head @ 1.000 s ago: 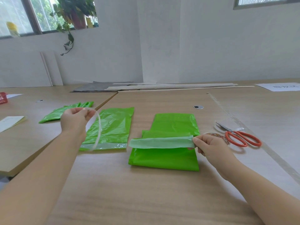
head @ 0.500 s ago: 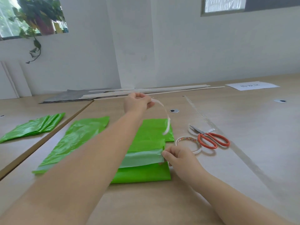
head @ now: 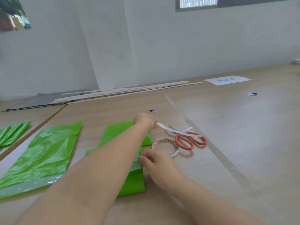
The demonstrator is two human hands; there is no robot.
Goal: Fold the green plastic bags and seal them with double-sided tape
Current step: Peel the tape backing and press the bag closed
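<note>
L hand reaches across w/ a white strip pinched over the scissors (prob. peeled tape liner, kept clear of the work), while R hand pinches the flap of the folded green bag mid-tabletop so it can't shift.

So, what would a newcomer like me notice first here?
The bright green folded bag mid-table, with the left hand at its far edge holding a white strip over the orange-handled scissors. The right hand pinches the bag's pale flap, beside a tape roll. Another green bag lies flat to the left.
</note>
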